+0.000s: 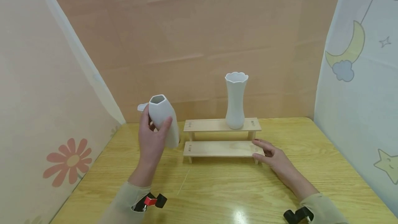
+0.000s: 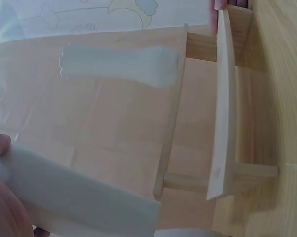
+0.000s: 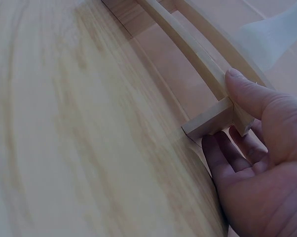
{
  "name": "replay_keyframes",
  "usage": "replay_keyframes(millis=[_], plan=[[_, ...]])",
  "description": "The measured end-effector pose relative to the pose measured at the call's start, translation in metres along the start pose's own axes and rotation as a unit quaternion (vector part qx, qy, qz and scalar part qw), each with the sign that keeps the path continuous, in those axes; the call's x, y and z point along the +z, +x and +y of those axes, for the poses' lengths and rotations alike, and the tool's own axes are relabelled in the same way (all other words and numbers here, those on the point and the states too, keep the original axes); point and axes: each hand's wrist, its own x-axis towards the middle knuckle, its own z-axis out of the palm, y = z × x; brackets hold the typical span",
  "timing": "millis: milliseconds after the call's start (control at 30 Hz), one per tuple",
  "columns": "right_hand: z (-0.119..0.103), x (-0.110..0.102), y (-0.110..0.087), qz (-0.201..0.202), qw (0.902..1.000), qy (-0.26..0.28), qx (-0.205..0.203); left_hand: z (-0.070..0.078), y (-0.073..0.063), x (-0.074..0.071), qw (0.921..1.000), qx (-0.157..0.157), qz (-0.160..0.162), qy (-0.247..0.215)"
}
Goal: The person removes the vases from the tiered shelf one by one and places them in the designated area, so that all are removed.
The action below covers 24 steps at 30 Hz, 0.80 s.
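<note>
My left hand (image 1: 152, 144) grips a white vase (image 1: 163, 120) with an angular mouth, tilted and held up left of a two-tier wooden stand (image 1: 217, 149). In the left wrist view the vase (image 2: 84, 192) slants across the lower left, near the stand's end. My right hand (image 1: 276, 160) holds the right end of the stand's lower tier. The right wrist view shows its thumb (image 3: 247, 94) on the board's edge and its fingers curled by the end leg (image 3: 207, 118). A tall white vase with a scalloped rim (image 1: 235, 101) stands upright on the upper tier, right of its middle.
A white rim (image 1: 142, 107) of another object shows behind my left hand, mostly hidden. The wooden table (image 1: 211, 189) meets an orange-brown backdrop (image 1: 199, 44) at the back. Printed cloths hang on the left (image 1: 40, 96) and right (image 1: 357, 113).
</note>
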Motion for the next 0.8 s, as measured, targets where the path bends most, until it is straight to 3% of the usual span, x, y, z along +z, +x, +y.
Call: replay_keyframes(millis=[300, 533, 800], plan=[[-0.001, 0.001, 0.001, 0.004, 1.0000, 0.004, -0.001, -0.020, -0.006, -0.012, 0.9999, -0.003, -0.002, 0.012], [-0.001, 0.002, 0.000, 0.004, 1.0000, 0.005, 0.003, -0.040, -0.006, -0.014, 0.9999, 0.006, 0.006, 0.009], [0.000, 0.001, 0.000, 0.002, 0.9999, -0.012, 0.009, -0.061, -0.006, -0.015, 0.9999, -0.008, 0.012, 0.008]])
